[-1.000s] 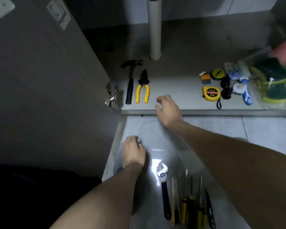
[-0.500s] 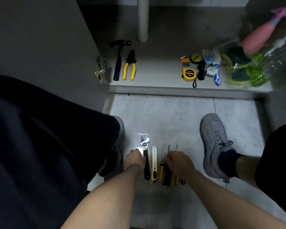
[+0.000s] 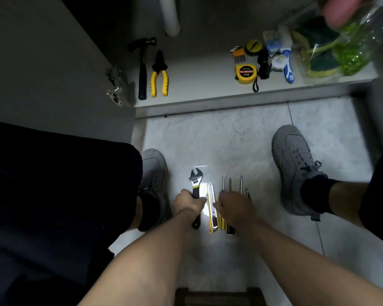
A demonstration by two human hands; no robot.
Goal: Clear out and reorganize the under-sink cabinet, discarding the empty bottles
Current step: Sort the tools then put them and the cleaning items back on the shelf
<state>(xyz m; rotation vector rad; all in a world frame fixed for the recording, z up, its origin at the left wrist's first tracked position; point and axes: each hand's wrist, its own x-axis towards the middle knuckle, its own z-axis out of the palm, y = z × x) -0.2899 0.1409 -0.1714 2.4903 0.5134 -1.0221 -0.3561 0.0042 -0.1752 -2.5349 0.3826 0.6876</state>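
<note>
Left hand fingers: the left hand (image 3: 188, 203) is curled round the handle of the adjustable wrench (image 3: 195, 186).
Right hand fingers: the right hand (image 3: 234, 207) lies curled over the screwdriver (image 3: 223, 184) handles; whether it actually grips them, I cannot tell.
Floor row: wrench, utility knife (image 3: 212, 214), screwdrivers, side by side between two grey shoes (image 3: 294, 164), long axes and tips towards the cabinet.
Cabinet floor (image 3: 199, 78), left end: hammer (image 3: 143, 69) and yellow-handled pliers (image 3: 159, 74), heads inward.
Cabinet floor, right part: yellow tape measure (image 3: 245, 74) near the front edge, among small items.
Right end: clear plastic bag (image 3: 332, 49) holding green and yellow sponges.
</note>
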